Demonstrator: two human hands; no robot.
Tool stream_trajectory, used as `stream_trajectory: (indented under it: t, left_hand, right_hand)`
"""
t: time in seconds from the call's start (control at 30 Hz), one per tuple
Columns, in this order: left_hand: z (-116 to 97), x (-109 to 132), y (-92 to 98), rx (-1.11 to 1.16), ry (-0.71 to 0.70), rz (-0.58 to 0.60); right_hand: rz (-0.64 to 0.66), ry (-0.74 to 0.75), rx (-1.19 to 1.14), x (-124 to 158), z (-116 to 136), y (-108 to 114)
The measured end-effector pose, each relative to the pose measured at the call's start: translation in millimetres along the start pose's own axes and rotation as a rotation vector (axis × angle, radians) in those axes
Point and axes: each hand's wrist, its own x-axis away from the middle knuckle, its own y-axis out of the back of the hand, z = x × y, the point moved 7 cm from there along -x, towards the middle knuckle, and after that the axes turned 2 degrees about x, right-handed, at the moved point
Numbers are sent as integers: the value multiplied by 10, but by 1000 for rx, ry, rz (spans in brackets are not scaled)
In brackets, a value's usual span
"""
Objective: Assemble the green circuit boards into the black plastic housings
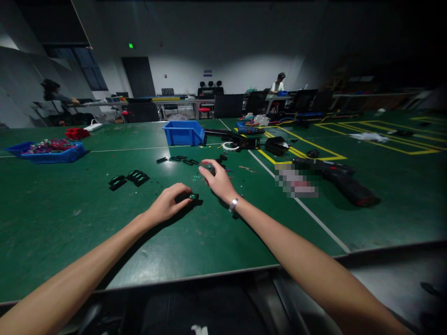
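Note:
My left hand rests low over the green table, thumb and fingers closed on a small black part with a green board. To its right and slightly farther off, my right hand is curved with thumb and forefinger apart, beside small loose green pieces. The gap between its fingers is dark, and I make out nothing held there. Beyond the hands lie several black rectangular frames. Left of them sit black parts with green boards, grouped in a cluster and a smaller cluster.
An upright blue bin stands behind the hands. At far left a blue tray holds colourful small parts. A black power tool lies at right, near yellow tape outlines. A white tape roll lies behind my right hand. Two people sit farther back.

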Motion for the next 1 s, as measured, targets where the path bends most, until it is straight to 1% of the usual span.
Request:
stream_trajectory:
  t: [0.07,0.2,0.4,0.57,0.73,0.83,0.93,1.0]
  left_hand:
    - [-10,4,38,-3,-7,-31]
    - [-40,7,89,-3,-15,-70]
    - [-57,3,126,-13,-16,-97]
    - [-33,16,127,-19,10,-100]
    - [86,38,101,-46,94,-55]
    - [145,39,88,-59,113,-13]
    - [163,28,90,-75,98,3]
    - [155,18,97,-89,74,0]
  right_hand:
    - [25,51,117,14,-60,-36]
    - [163,148,264,77,-139,-188]
    - [210,269,376,106,-90,-225]
    - [291,292,502,112,-170,-255]
    - [276,249,637,63,-309,-177]
    - [259,201,711,24,-374,-100]
    - [224,185,775,6,-347,-36]
    - [184,208,785,11,-248,-18]
